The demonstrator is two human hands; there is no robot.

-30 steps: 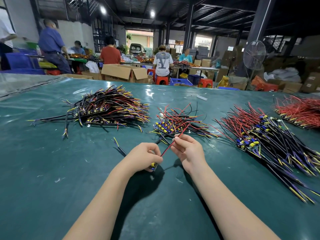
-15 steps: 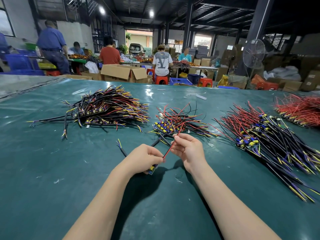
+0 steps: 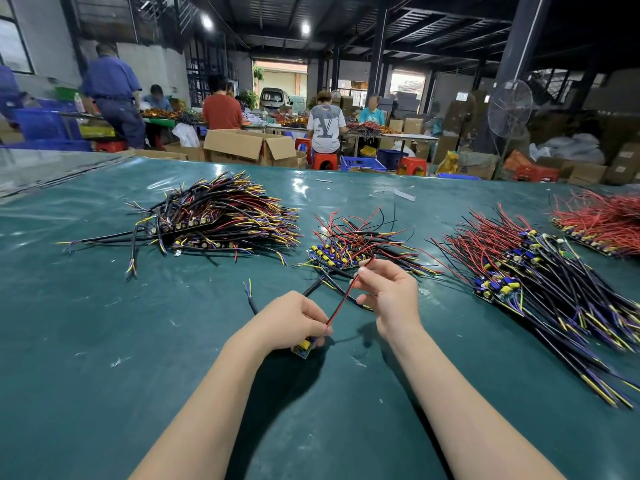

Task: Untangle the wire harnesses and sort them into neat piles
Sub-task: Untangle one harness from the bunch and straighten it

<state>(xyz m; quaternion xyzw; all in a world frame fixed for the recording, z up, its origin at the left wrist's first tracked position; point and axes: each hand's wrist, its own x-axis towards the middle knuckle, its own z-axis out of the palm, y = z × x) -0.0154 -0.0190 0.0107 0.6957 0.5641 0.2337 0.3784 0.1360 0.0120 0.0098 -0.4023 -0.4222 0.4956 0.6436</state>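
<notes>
My left hand (image 3: 294, 322) grips one wire harness by its small circuit board (image 3: 304, 347) just above the green table (image 3: 104, 358). My right hand (image 3: 389, 294) pinches that harness's red wire (image 3: 343, 301) near its far end, so the wire runs taut between both hands. Its black cable (image 3: 252, 301) trails out left behind my left hand. Directly beyond my hands lies a small tangled pile (image 3: 356, 245) of red and black harnesses. A bigger dark pile (image 3: 221, 220) sits to the left, and a long pile (image 3: 540, 282) lies to the right.
A red-wire pile (image 3: 604, 223) sits at the far right edge. Past the table's far edge stand open cardboard boxes (image 3: 249, 147), red stools, blue crates and a pedestal fan (image 3: 509, 105). Several people work at tables in the background.
My right hand has slid up along the red wire, away from my left hand, stretching it longer. My left hand has stayed on the board.
</notes>
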